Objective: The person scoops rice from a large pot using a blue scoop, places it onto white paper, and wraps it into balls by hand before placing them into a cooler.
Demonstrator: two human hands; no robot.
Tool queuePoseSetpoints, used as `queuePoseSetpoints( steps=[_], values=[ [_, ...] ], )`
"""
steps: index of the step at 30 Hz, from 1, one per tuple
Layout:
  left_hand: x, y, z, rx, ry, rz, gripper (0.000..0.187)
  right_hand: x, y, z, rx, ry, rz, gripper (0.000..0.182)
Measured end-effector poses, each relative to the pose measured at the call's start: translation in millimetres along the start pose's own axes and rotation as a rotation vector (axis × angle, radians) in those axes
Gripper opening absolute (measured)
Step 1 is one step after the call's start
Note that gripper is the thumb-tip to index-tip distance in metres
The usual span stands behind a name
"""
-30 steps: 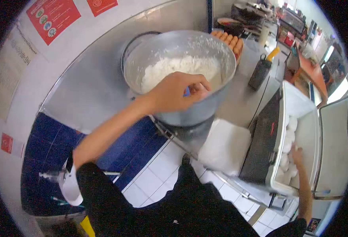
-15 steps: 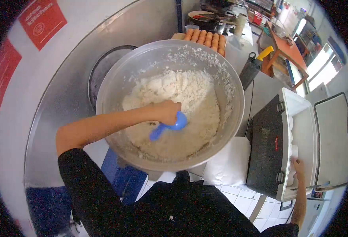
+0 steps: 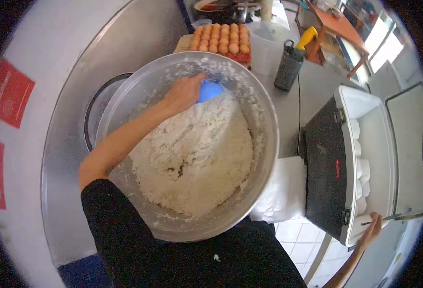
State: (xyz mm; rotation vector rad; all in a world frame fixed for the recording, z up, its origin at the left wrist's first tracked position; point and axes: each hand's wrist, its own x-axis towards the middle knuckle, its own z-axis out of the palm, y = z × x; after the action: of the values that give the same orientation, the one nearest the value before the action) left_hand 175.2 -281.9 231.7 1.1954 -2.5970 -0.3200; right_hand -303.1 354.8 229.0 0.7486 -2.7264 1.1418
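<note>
A large metal bowl [image 3: 269,168] holds a mass of white rice [image 3: 197,149], with loose grains on its inner wall. At the far side of the bowl my left hand [image 3: 186,92] is closed on a blue scoop [image 3: 208,91], which touches the rice. On the right, my right hand [image 3: 372,231] is at the near rim of an open cooler [image 3: 334,168], its fingers apart and nothing visible held in them. White wrapped bundles [image 3: 362,168] lie inside the cooler.
Behind the bowl are a tray of brown eggs [image 3: 221,39], a clear plastic container [image 3: 265,45] and a dark holder [image 3: 289,67] with a yellow handle. A stack of plastic sheets [image 3: 286,189] lies between bowl and cooler. An orange table [image 3: 336,29] stands farther back.
My left hand and the scoop have moved from the middle of the rice to the bowl's far side. My right hand has come off the bundles toward the cooler's near rim. The view has shifted.
</note>
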Motion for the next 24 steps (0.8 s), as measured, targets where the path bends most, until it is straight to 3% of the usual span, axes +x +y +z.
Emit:
queuePoseSetpoints(
  steps=[2, 3, 5, 7, 8, 10, 11, 14, 16, 19, 24],
  values=[
    [-5, 21, 17, 0.060, -0.080, -0.033, 0.024, -10, -34, 10, 0.035, 0.016, 0.033, 0.036],
    [-10, 44, 29, -0.049, -0.153, 0.046, 0.024, -10, -41, 12, 0.072, 0.036, 0.033, 0.036],
    [-14, 72, 38, -0.151, -0.248, 0.109, 0.025, -10, -26, 2, 0.100, -0.093, -0.006, 0.032],
    [-23, 91, 37, -0.270, -0.520, -0.145, 0.031, -8, -27, 5, 0.102, -0.073, 0.003, 0.032],
    [-35, 87, 49, -0.263, -0.524, -0.163, 0.031, -7, -17, 6, 0.124, -0.063, 0.001, 0.032],
    [-51, 76, 68, -0.380, -0.401, 0.048, 0.027, -10, -8, 9, 0.176, -0.057, 0.030, 0.031],
    [-56, 75, 72, -0.381, -0.389, 0.042, 0.027, -8, -8, 7, 0.204, -0.059, 0.050, 0.031],
    [-91, 101, 58, -0.490, -0.433, -0.055, 0.024, -12, -25, 5, 0.178, -0.076, -0.003, 0.032],
    [-109, 128, 33, -0.646, -0.630, -0.434, 0.027, -7, -16, 5, 0.141, -0.083, -0.060, 0.034],
    [-146, 140, 23, -0.827, -0.731, -0.589, 0.030, 2, 2, -4, -0.012, -0.073, -0.067, 0.038],
    [-167, 123, 1, -0.827, -0.734, -0.591, 0.027, 10, 3, -4, -0.030, -0.110, -0.002, 0.040]
  ],
)
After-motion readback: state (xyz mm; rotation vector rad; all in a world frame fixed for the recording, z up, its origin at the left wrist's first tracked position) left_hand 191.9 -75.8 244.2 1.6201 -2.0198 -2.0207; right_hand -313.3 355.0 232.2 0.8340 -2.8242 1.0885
